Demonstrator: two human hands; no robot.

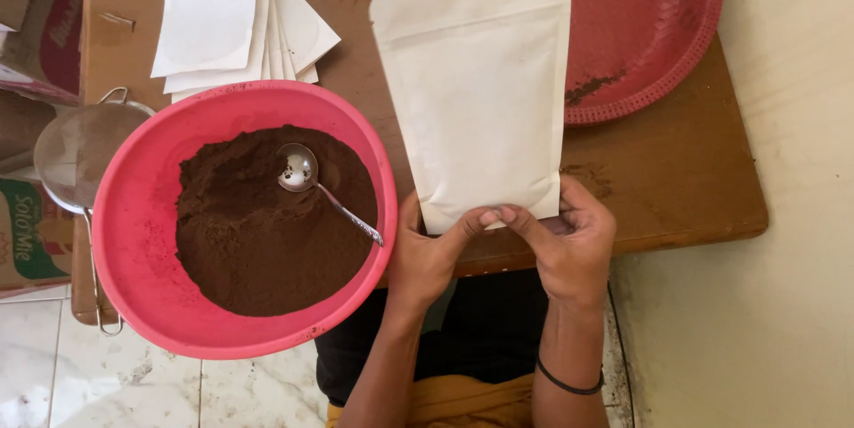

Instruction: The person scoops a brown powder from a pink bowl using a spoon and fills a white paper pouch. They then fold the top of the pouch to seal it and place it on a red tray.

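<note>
Over brown table (685, 188), both hands' (427, 254) (574, 241) grip pinches white pouch's (480, 90) bottom edge.

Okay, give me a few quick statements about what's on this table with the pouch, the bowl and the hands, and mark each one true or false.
1. Both hands, left hand and right hand, hold the white pouch at its bottom edge. True.
2. The pink bowl holds white powder. False: the powder is dark brown.
3. A metal spoon rests in the powder. True.
4. The red tray is heaped with powder. False: it carries only a thin streak of residue.
5. A stack of white pouches lies behind the bowl. True.
6. The pouch stands inside the bowl. False: it is beside the bowl, over the wooden table.
</note>
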